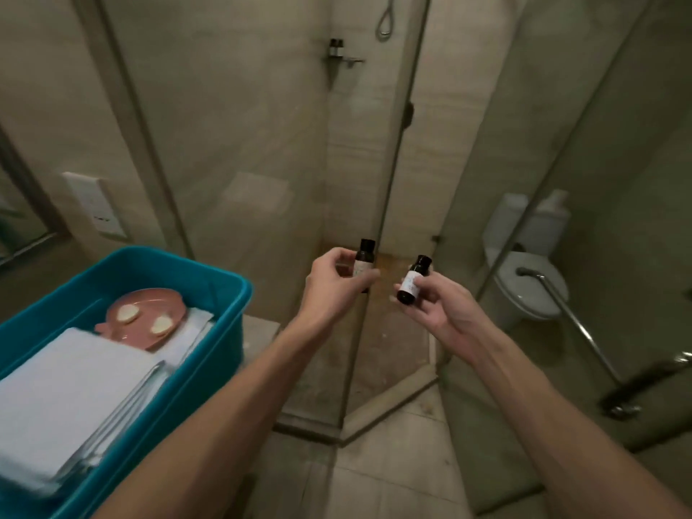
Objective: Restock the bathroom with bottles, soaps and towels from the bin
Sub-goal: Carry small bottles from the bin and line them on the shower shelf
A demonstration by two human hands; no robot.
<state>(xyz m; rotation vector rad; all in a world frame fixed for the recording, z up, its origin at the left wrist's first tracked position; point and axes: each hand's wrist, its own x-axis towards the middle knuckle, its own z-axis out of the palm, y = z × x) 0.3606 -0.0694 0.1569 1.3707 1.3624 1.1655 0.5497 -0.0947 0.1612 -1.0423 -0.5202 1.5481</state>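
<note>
My left hand point(333, 282) grips a small dark bottle point(365, 254) with a pale label, held upright. My right hand point(438, 305) grips a second small dark bottle point(412, 280), tilted to the left. Both hands are held out in front of the open shower doorway. A teal bin point(209, 279) sits at the lower left. In it lie folded white towels point(71, 383) and a pink dish point(144, 320) carrying two pale round soaps point(129, 312). High in the shower corner a small metal shelf point(346, 61) holds a dark bottle point(336, 44).
A glass shower door point(524, 181) stands open to the right, its edge just beyond my hands. A fixed glass panel point(224, 144) is on the left. Behind the glass at right are a white toilet point(528, 286) and a metal bar point(573, 324). A wall socket plate point(95, 204) is at left.
</note>
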